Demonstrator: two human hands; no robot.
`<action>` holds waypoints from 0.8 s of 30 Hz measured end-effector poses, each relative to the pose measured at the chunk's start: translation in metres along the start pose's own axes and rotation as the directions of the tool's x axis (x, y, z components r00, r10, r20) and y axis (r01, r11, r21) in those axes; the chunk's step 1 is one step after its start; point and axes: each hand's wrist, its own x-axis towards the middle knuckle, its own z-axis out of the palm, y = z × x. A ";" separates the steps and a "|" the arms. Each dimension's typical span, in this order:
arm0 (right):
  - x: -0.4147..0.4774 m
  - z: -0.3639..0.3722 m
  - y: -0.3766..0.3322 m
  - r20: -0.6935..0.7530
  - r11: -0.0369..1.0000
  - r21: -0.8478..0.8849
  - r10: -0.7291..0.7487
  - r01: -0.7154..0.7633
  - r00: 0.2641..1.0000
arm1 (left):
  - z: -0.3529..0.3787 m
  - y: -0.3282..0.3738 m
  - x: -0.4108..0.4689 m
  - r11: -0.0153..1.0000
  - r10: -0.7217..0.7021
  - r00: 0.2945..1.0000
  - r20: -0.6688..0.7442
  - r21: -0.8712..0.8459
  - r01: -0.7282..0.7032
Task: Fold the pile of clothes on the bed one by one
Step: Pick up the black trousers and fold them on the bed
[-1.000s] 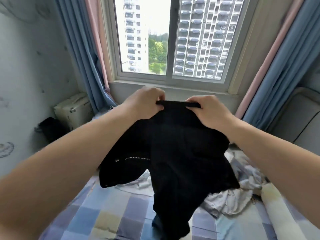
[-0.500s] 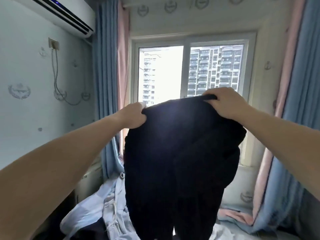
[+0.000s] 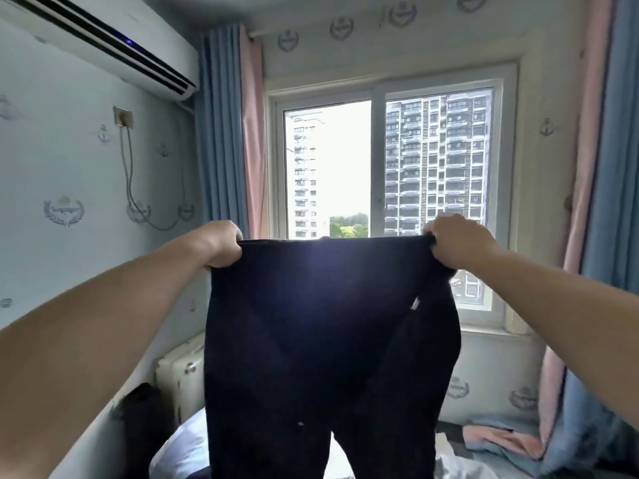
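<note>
Two hands hold black trousers (image 3: 328, 340) up before the window (image 3: 387, 202): left hand (image 3: 221, 245) and right hand (image 3: 456, 242) each clench a waistband corner, stretching it taut, legs hanging toward the bed (image 3: 179, 454).

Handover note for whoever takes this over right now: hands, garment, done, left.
Left hand: grip on the left waistband corner of the black fabric trousers.
Right hand: grip on the right corner.
Trousers: held up, spread flat before the window, legs hanging toward the bed.
Done: nothing folded in view.
Left: fold this pair, then the remaining clothes.
</note>
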 end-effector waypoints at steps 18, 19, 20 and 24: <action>-0.009 0.080 -0.049 0.201 0.682 0.462 0.542 -0.567 0.816 | 0.067 -0.101 0.059 0.986 -0.149 0.971 0.189 -0.050 0.161; -0.008 0.081 -0.056 0.273 0.542 0.578 0.576 -0.610 0.770 | 0.072 -0.111 0.064 0.972 -0.176 0.953 0.247 -0.109 0.208; -0.008 0.082 -0.063 0.339 0.394 0.660 0.604 -0.640 0.722 | 0.075 -0.121 0.070 0.940 -0.193 0.933 0.303 -0.215 0.264; -0.014 0.081 -0.089 0.480 0.013 0.780 0.629 -0.625 0.612 | 0.085 -0.146 0.082 0.435 -0.137 0.865 0.483 -0.755 0.490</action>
